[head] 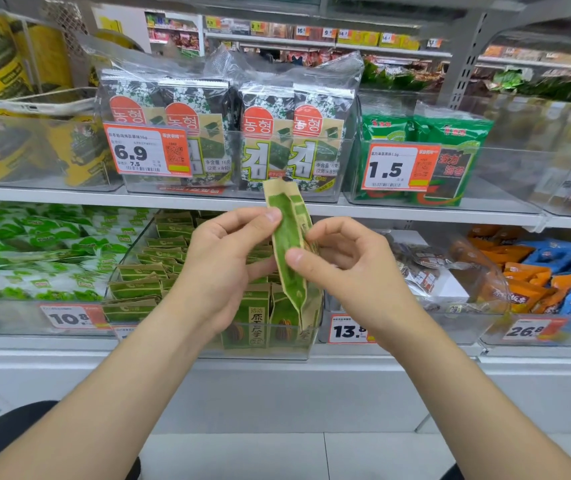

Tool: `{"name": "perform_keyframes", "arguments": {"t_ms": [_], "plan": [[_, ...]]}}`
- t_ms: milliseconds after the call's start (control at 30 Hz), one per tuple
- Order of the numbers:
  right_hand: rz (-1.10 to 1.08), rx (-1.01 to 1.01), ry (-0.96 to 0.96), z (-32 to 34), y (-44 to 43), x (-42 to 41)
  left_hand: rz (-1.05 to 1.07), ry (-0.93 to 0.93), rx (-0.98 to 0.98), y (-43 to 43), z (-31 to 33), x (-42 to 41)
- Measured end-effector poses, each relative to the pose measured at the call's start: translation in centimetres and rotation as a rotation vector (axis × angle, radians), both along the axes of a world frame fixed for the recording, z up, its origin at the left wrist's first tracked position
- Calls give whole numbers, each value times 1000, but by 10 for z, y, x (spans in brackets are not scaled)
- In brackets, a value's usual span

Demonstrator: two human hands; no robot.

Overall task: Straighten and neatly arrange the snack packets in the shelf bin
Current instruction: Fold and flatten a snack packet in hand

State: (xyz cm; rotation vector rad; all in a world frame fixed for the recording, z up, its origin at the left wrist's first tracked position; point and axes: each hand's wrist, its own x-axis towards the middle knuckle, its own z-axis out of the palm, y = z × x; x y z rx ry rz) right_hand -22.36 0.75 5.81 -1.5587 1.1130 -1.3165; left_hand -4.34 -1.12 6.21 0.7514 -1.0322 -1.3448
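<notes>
A slim green-and-tan snack packet (pixel 287 244) is held upright and edge-on above the clear plastic shelf bin (pixel 277 351). Its upper part is pinched between the thumb and curled fingers of the left hand (pixel 221 268). Its middle is pinched by the thumb and forefinger of the right hand (pixel 350 268). Matching flat, paper-look packets (pixel 149 289) are seen layered in the bin, some standing upright at the front.

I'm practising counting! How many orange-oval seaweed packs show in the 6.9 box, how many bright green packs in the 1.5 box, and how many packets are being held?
Orange-oval seaweed packs: 4
Bright green packs: 2
Held packet: 1
Total: 7
</notes>
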Motion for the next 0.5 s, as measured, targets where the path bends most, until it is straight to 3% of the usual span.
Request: {"name": "perform_keyframes", "arguments": {"t_ms": [133, 200, 300, 500], "plan": [[-108, -108, 274, -8, -3, -4, 74, 128, -35, -3, 2, 2], [-106, -155, 180, -10, -5, -1, 51, 119, -78, -3, 1, 2], [-95, -200, 8, -7, -4, 1, -38, -96, -144, 1, -3, 1], [-92, -240, 113, -12, -5, -3, -115, -277, -159, 7, -1, 3]]}}
